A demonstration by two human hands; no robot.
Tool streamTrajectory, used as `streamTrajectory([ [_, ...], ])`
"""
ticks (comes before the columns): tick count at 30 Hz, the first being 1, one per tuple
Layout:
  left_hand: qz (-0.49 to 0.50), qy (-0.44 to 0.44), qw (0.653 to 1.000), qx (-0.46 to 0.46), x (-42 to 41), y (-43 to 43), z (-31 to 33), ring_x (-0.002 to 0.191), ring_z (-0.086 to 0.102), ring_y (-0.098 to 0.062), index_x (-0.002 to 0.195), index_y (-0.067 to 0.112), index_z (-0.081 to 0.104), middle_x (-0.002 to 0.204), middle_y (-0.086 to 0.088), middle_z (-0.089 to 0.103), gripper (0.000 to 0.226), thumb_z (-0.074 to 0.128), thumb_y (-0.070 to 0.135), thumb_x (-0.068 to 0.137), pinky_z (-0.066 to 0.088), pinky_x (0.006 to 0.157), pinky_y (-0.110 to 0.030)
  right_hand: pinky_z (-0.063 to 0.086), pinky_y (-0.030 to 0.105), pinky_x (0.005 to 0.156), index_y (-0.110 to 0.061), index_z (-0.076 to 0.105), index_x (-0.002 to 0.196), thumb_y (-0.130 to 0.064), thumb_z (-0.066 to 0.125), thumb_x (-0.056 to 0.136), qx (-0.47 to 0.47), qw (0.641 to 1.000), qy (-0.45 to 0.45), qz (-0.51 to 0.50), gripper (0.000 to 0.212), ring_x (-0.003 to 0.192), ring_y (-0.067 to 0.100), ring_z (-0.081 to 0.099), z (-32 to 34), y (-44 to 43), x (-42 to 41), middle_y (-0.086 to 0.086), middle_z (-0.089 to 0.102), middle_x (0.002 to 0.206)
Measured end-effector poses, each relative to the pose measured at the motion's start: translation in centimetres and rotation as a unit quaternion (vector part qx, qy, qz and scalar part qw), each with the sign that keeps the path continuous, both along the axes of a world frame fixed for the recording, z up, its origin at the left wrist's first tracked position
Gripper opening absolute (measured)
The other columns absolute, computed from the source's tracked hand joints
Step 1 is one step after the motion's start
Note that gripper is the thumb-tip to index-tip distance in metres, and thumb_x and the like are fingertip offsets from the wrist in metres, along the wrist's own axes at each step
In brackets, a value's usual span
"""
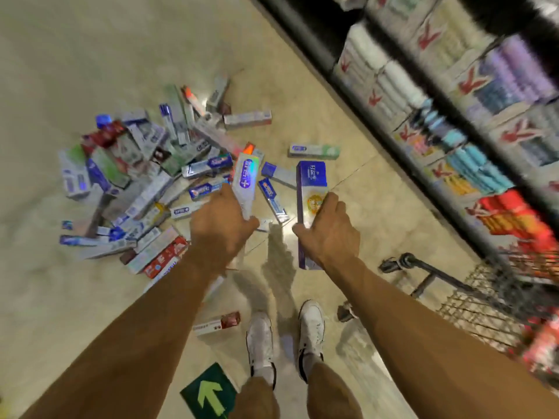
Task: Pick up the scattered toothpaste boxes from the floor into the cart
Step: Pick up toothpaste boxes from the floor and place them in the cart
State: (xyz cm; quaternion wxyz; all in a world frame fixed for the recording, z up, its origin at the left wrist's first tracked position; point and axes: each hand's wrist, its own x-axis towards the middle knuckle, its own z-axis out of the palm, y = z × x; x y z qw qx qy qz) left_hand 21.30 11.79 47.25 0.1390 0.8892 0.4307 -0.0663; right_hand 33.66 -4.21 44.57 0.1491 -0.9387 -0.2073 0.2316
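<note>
Gripping a silver box [246, 179] in the left hand [220, 228] and a purple box [311, 182] in the right hand [328, 234] above the blurred floor pile [136, 176]; cart [484, 300] smeared, cropped at right.

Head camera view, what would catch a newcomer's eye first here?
The big heap of toothpaste boxes sprawled over the floor at centre left stands out first. In front of it, the left hand grips a white box with a shiny purple label and the right hand grips a purple and white box, both held up off the floor. A wire cart waits at the lower right, beside shelves of wrapped packs.
</note>
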Motion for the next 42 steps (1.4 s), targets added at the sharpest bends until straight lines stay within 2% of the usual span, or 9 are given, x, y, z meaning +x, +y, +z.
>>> streamTrajectory([
  [3, -0.032, 0.011, 0.999, -0.029, 1.8, -1.1, 9.7, 0.096, 0.063, -0.033, 0.118, 0.011, 0.043, 0.112, -0.012, 0.059, 0.062, 0.068, 0.054, 0.081, 0.037, 0.066, -0.035, 0.046, 0.039, 0.07, -0.018, 0.033, 0.135, -0.057, 0.067, 0.079, 0.032, 0.999, -0.011, -0.016, 0.077, 0.101, 0.03, 0.059, 9.5, -2.2, 0.9, 0.003, 0.048, 0.12],
  [10, -0.108, -0.029, 0.993, -0.047, 4.8, -9.1, 26.5, 0.088, 0.064, -0.034, 0.114, 0.015, 0.049, 0.104, -0.008, 0.064, 0.063, 0.061, 0.06, 0.071, 0.051, 0.067, -0.036, 0.046, 0.04, 0.075, -0.02, 0.034, 0.131, -0.058, 0.068, 0.078, 0.021, 0.993, -0.026, -0.114, 0.073, 0.104, 0.031, 0.059, 26.7, -14.3, 1.5, 0.003, 0.048, 0.12],
  [12, -0.15, -0.038, 0.987, -0.042, 6.1, -12.6, 29.3, 0.085, 0.065, -0.032, 0.112, 0.021, 0.049, 0.099, -0.006, 0.066, 0.069, 0.054, 0.069, 0.063, 0.056, 0.071, -0.039, 0.05, 0.043, 0.081, -0.019, 0.033, 0.133, -0.062, 0.065, 0.075, 0.015, 0.989, -0.03, -0.145, 0.079, 0.109, 0.033, 0.059, 29.9, -19.4, 1.6, 0.005, 0.05, 0.124],
  [15, -0.207, -0.04, 0.977, -0.008, 8.5, -19.1, 33.0, 0.087, 0.066, -0.033, 0.109, 0.015, 0.049, 0.102, -0.009, 0.065, 0.064, 0.068, 0.063, 0.07, 0.054, 0.073, -0.037, 0.053, 0.047, 0.088, -0.019, 0.035, 0.137, -0.061, 0.067, 0.073, 0.025, 0.979, -0.026, -0.202, 0.083, 0.113, 0.033, 0.059, 33.0, -27.5, 1.9, 0.007, 0.052, 0.127],
  [19, -0.281, -0.033, 0.959, 0.037, 11.6, -29.1, 35.6, 0.09, 0.066, -0.033, 0.106, 0.012, 0.046, 0.104, -0.01, 0.063, 0.056, 0.064, 0.057, 0.079, 0.047, 0.07, -0.036, 0.051, 0.043, 0.08, -0.022, 0.037, 0.131, -0.061, 0.063, 0.079, 0.027, 0.959, -0.048, -0.278, 0.071, 0.109, 0.031, 0.061, 33.7, -38.1, 2.0, 0.004, 0.054, 0.124],
  [24, -0.341, -0.009, 0.94, 0.02, 15.4, -41.5, 33.0, 0.091, 0.067, -0.031, 0.108, 0.015, 0.043, 0.106, -0.006, 0.058, 0.053, 0.058, 0.059, 0.082, 0.051, 0.073, -0.038, 0.051, 0.04, 0.075, -0.023, 0.033, 0.134, -0.067, 0.062, 0.081, -0.006, 0.948, -0.026, -0.318, 0.075, 0.106, 0.028, 0.061, 30.9, -50.3, 2.6, 0.002, 0.052, 0.122],
  [30, -0.359, 0.039, 0.932, -0.019, 18.2, -53.0, 26.4, 0.088, 0.067, -0.025, 0.12, 0.015, 0.044, 0.113, -0.004, 0.055, 0.059, 0.052, 0.062, 0.086, 0.057, 0.074, -0.037, 0.044, 0.034, 0.07, -0.023, 0.029, 0.137, -0.055, 0.064, 0.08, -0.043, 0.939, 0.03, -0.341, 0.074, 0.098, 0.021, 0.057, 25.8, -61.8, 3.9, -0.003, 0.048, 0.124],
  [36, -0.359, 0.085, 0.928, -0.045, 21.7, -57.7, 18.2, 0.073, 0.062, -0.012, 0.121, 0.018, 0.037, 0.105, 0.002, 0.05, 0.059, 0.058, 0.061, 0.087, 0.059, 0.06, -0.028, 0.044, 0.024, 0.067, -0.024, 0.029, 0.136, -0.051, 0.074, 0.082, -0.036, 0.915, 0.054, -0.398, 0.076, 0.093, 0.011, 0.056, 18.1, -67.0, 6.5, -0.005, 0.051, 0.12],
  [42, -0.343, 0.119, 0.931, -0.03, 25.4, -59.6, 5.0, 0.074, 0.063, -0.015, 0.13, 0.012, 0.033, 0.108, 0.0, 0.051, 0.075, 0.065, 0.061, 0.082, 0.056, 0.057, -0.029, 0.056, 0.029, 0.065, -0.018, 0.028, 0.136, -0.051, 0.073, 0.084, -0.055, 0.908, 0.033, -0.413, 0.077, 0.093, 0.017, 0.061, 6.1, -68.6, 9.1, -0.002, 0.052, 0.118],
])
